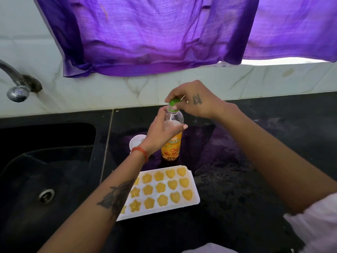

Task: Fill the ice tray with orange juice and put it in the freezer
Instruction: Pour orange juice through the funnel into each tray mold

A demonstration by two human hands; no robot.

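A white ice tray [193,187] lies on the black counter in front of me. Its heart, flower and star cells hold orange juice; my left forearm hides its left end. Just behind it a clear juice bottle [172,143] with an orange label stands upright, juice only in its lower part. My left hand [160,128] wraps around the bottle's upper body. My right hand [193,99] pinches the green cap [173,101] right at the bottle's mouth, the cap tilted.
A black sink [45,161] with a steel drain lies to the left, a tap [16,83] above it. A small white round object [135,141] sits behind my left wrist. Purple cloth [145,33] hangs over the marble backsplash. Black counter [246,161] extends to the right.
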